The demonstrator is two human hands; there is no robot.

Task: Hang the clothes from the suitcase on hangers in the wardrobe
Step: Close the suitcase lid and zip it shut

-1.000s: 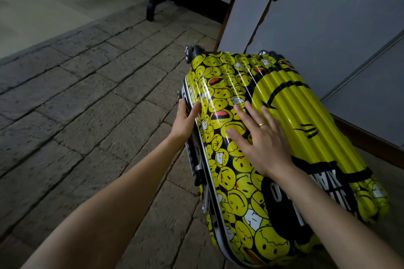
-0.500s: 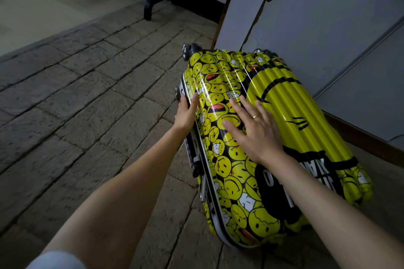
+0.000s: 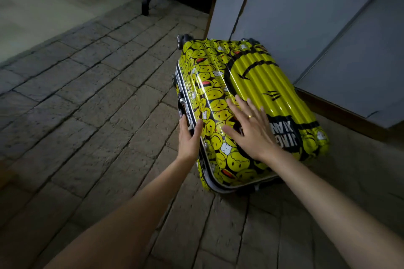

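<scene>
we are laying the closed yellow hard-shell suitcase printed with smiley faces flat on the grey stone-tile floor, just beside the pale grey wardrobe panel. our right hand is pressing on the lid with fingers spread and straight; our left hand is cupping the silver metal frame edge, thumb on the shell, fingers mostly hidden behind the rim. to do this well, we judge we should be steadying the lid while finding the latches along that frame, then lifting evenly. the shell is looking glossy, ribbed and rigid, likely slippery; the tiles are looking rough and matte.
</scene>
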